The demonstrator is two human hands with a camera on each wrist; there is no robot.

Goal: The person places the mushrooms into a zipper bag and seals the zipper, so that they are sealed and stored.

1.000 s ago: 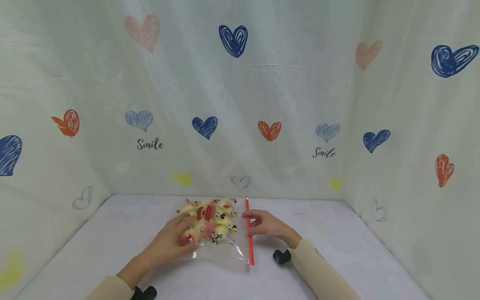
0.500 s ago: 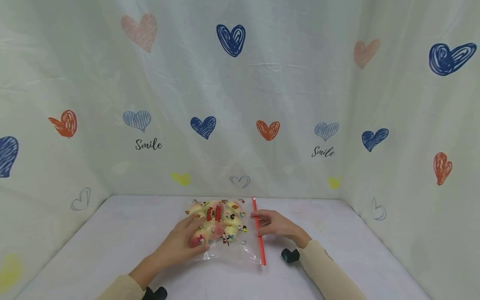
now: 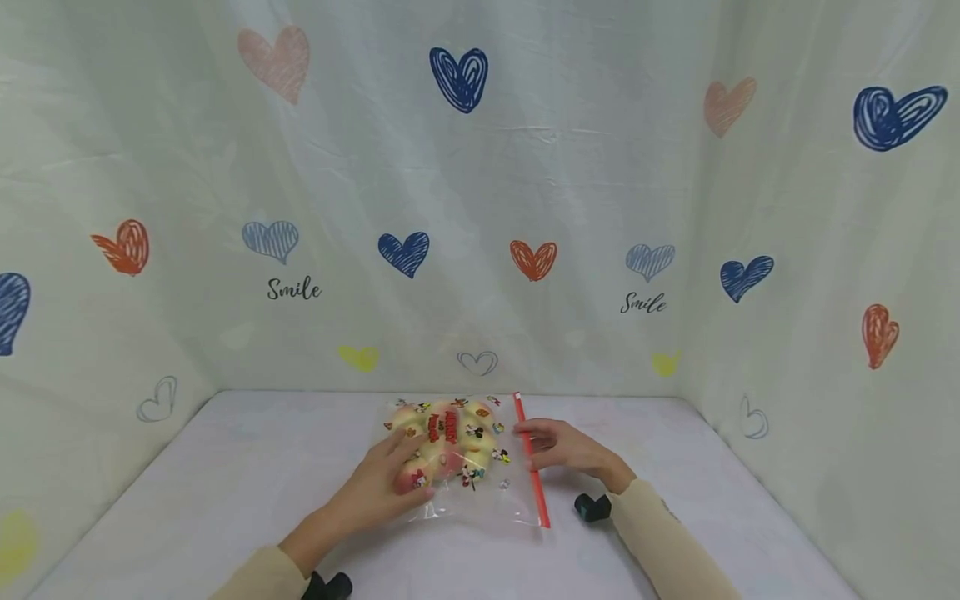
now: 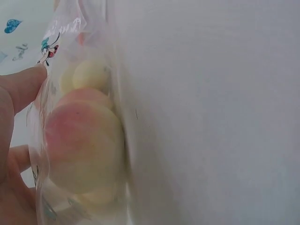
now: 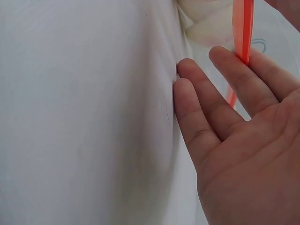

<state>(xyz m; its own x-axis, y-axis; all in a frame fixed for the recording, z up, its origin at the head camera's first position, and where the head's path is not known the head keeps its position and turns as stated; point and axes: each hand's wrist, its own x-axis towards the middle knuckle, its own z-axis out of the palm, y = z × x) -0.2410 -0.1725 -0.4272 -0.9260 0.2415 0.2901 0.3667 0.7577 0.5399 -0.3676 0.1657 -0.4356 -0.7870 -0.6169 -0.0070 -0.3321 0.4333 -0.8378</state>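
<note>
A clear zip bag with cartoon prints and a red strip along its right edge lies flat on the white table. Inside are several round, pale yellow and pink fruits that look like peaches. My left hand rests spread over the bag's left side, thumb toward me, fingers on the printed top. At the right edge my right hand touches the red strip. Its fingers are fairly straight in the right wrist view, with the strip passing by them and the thumb mostly out of frame.
Black wrist devices sit by both sleeves. The table is bounded at the back and sides by a pale curtain printed with hearts and the word Smile.
The bag and both hands have moved together to the right along the table. The view has shifted slightly. Both hands keep about the same pose on the bag.
</note>
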